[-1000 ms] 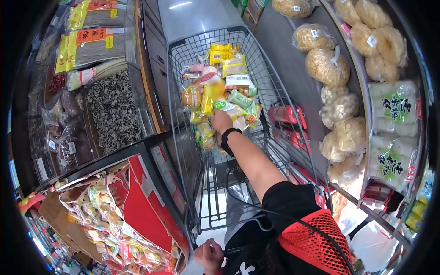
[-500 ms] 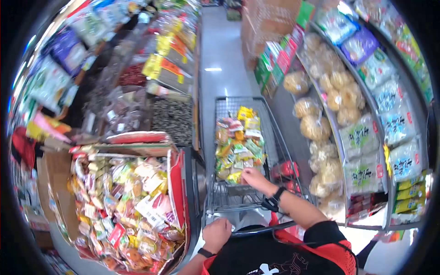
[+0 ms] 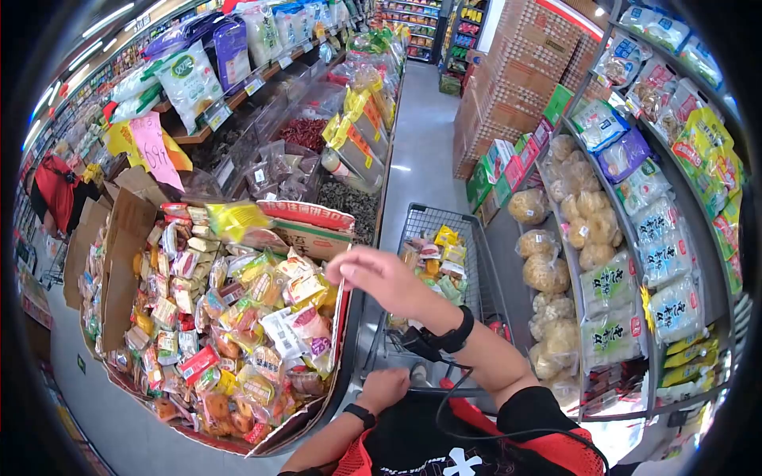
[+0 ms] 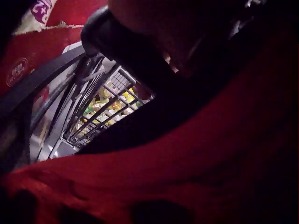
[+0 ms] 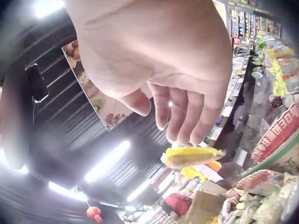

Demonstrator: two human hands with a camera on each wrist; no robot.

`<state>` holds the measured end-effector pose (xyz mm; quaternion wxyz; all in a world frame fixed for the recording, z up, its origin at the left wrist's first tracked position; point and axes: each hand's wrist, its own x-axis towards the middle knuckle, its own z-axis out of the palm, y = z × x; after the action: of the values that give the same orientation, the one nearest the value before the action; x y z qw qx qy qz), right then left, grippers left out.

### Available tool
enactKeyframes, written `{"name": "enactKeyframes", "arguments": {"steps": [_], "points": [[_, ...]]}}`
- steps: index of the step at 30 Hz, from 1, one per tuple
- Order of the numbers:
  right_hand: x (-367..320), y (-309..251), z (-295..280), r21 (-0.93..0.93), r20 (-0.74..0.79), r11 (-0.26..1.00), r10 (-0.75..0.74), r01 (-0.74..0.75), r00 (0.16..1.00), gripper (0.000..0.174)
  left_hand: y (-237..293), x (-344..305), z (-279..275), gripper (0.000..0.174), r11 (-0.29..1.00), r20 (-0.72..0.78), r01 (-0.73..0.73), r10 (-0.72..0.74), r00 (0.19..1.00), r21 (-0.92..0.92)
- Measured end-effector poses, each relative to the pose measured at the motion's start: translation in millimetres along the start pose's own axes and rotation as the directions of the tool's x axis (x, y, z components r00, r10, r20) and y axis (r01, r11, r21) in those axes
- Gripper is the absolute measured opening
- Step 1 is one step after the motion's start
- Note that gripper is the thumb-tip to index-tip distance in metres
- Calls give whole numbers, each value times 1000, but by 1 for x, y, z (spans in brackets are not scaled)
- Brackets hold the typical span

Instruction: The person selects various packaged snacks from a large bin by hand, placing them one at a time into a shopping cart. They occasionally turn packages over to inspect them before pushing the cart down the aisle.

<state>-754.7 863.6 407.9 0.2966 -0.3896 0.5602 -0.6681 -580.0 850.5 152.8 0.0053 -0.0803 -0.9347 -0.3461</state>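
My right hand (image 3: 382,279) is held out over the right rim of a cardboard bin (image 3: 305,213), fingers extended. A blurred yellow snack packet (image 3: 238,220) is in mid-air over the bin's far side, well apart from that hand. In the right wrist view the same packet (image 5: 194,157) shows just beyond the fingertips, with nothing in the palm. My left hand (image 3: 386,389) grips the dark handle (image 4: 100,35) of a shopping cart (image 3: 490,289). Wrapped snacks (image 3: 436,266) lie heaped in the cart, and many more wrapped snacks (image 3: 230,341) fill the bin.
Shelves with bagged dried goods (image 3: 542,274) and white noodle packs (image 3: 609,293) run along the right. Behind the bin are dry-goods trays (image 3: 305,135). Stacked cartons (image 3: 520,79) stand by the aisle floor (image 3: 421,131). A person in red (image 3: 57,190) is at far left.
My right hand has risen from the cart's heap and moved left to the bin, letting go of a yellow packet. The head view has lifted and turned left. My left hand stays at the handle.
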Motion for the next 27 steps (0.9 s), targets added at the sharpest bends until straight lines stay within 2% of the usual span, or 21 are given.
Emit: {"name": "enactKeyframes", "arguments": {"steps": [3,7,10,13,14,17,18,23,27], "points": [[-30,55,-9,-219,79,965,164,-143,983,28,3,-4,-7,18,999,-46,-6,4,999,-50],[-96,107,-46,-398,33,842,410,-364,912,31,14,0,-20,17,999,-55,39,-38,998,13],[-138,116,-78,-439,-21,778,492,-450,871,33,9,6,-12,16,999,-23,35,-35,999,7],[-168,134,-118,-276,-135,763,571,-584,810,33,10,11,-7,17,999,-43,45,-45,998,-14],[-177,146,-132,-180,-203,787,558,-591,805,33,13,13,-8,17,997,-48,78,-77,996,3],[-190,157,-181,-163,-245,789,549,-592,799,34,20,27,-5,16,991,-12,120,-120,993,56],[-195,167,-197,-95,-307,790,556,-606,773,32,17,28,-1,15,987,14,138,-139,990,80],[-235,272,-283,142,-492,704,660,-695,568,25,21,33,3,12,974,32,165,-171,985,153],[-257,332,-334,185,-501,515,782,-837,370,24,25,43,5,9,979,-24,157,-155,988,127]]}}
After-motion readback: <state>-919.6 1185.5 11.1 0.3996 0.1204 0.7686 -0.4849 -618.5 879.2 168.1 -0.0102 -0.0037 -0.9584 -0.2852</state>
